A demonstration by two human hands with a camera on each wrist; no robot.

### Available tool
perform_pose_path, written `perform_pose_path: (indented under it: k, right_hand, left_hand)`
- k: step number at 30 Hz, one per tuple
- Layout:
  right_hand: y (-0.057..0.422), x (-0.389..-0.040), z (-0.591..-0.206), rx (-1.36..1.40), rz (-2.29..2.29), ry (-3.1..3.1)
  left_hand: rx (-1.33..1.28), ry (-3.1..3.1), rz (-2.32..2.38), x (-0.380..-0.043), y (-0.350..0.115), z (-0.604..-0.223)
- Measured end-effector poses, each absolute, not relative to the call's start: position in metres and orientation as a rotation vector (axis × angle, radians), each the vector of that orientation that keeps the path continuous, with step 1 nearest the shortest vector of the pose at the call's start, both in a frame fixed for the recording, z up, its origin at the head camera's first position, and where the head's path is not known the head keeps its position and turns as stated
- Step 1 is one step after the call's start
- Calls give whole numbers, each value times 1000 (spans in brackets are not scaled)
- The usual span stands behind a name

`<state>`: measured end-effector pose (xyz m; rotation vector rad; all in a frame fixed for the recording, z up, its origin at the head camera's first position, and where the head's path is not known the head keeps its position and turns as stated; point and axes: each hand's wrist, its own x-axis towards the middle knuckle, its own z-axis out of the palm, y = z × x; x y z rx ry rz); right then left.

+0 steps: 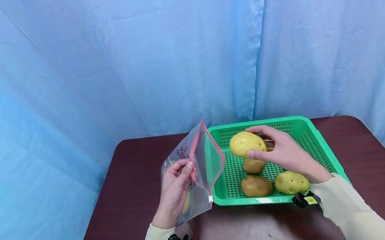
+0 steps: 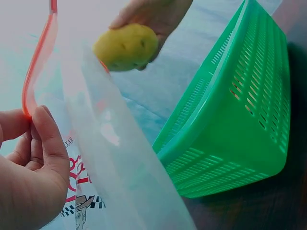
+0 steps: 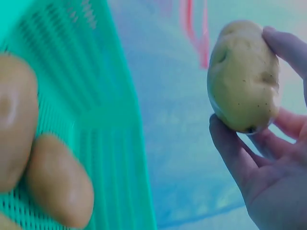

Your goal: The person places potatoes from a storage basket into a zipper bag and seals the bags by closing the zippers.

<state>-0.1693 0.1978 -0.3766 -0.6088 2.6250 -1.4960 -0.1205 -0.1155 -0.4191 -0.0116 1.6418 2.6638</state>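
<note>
My left hand (image 1: 175,187) pinches the pink-edged rim of a clear zip bag (image 1: 203,161) between thumb and fingers. The bag's mouth gapes toward the right, and something yellow shows through its lower part, partly hidden by the hand. In my right hand (image 1: 282,148) is a yellow potato (image 1: 245,143), held between thumb and fingers above the green basket. The right wrist view shows this potato (image 3: 243,79) gripped near its end. Below it in the basket lie brown potatoes (image 1: 256,185) and a yellow-green potato (image 1: 291,182).
The green plastic basket (image 1: 256,200) with slotted walls stands on a dark reddish-brown table (image 1: 128,180), right of the bag. Its rim rises close to the bag's open edge. Light blue curtains (image 1: 173,60) hang behind the table and along the left.
</note>
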Motion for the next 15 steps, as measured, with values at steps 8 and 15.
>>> perform_pose_path:
  k: [8, 15]
  right_hand:
    - [168, -138, -369, -533, -1797, 2569]
    - [130, -132, -381, -427, -1993, 2565]
  left_hand:
    - [-19, 1637, 2657, -119, -114, -421]
    - [17, 1620, 2671, -120, -112, -423]
